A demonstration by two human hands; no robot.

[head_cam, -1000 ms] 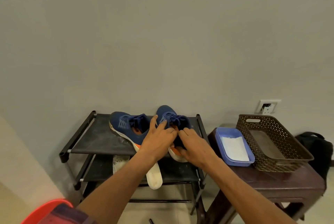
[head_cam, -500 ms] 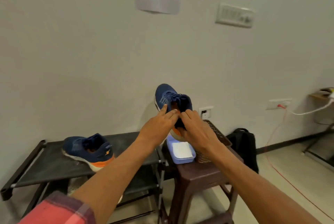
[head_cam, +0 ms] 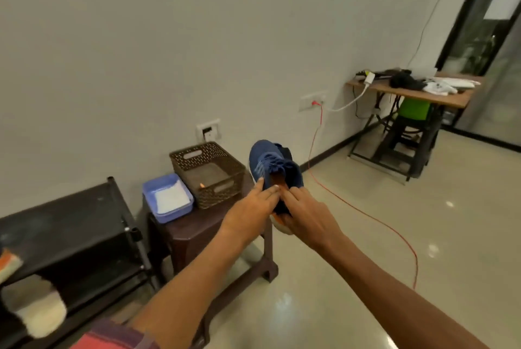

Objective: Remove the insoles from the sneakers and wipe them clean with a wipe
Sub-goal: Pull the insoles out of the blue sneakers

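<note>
You hold the blue sneaker (head_cam: 275, 171) in mid-air, left hand (head_cam: 252, 212) and right hand (head_cam: 303, 214) clamped round its heel, fingertips at the collar; tugging the insole could jerk it loose onto the floor.

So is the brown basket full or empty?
Nearly empty: the brown basket on the stool shows its bare bottom, with only one tiny orange bit inside.

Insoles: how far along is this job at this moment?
Done, it seems: one pale insole lies out on the rack's lower shelf, blurred. In hand: both the left hand and right hand hold the blue sneaker in the air, fingertips at its opening; its orange insole looks still inside. Left: pulling it out and wiping with the white wipes in the blue tray, untouched.
</note>
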